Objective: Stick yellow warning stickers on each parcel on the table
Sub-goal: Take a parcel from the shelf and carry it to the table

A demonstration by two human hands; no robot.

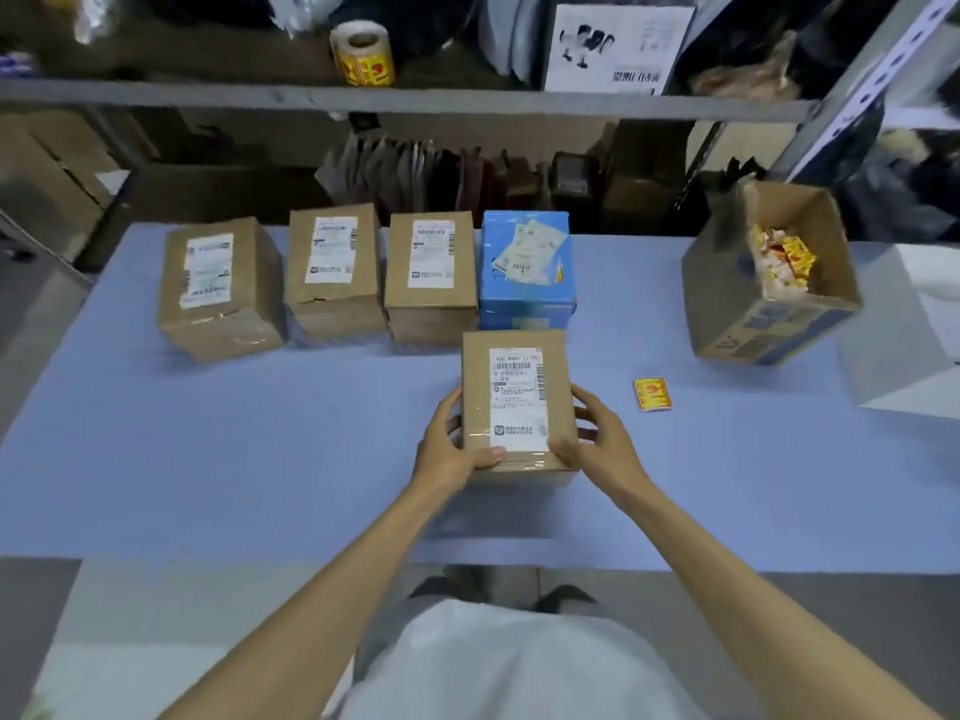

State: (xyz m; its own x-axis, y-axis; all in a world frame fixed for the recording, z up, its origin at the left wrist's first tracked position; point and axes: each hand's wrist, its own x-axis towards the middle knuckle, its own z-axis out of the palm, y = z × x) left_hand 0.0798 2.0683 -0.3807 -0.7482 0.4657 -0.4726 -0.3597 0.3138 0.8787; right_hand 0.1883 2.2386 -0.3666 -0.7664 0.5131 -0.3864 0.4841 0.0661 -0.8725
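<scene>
On the table (208, 459): four far parcels (332, 267), one near parcel (478, 387), one sticker (652, 393). Left hand (452, 449) and right hand (602, 444) grasp the near parcel.

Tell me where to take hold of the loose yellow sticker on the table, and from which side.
Pinch the sticker by its near edge, probably from above with the right hand. It lies flat on the table, so only an edge offers a hold, and it sits just right of the parcel that hand holds.
</scene>
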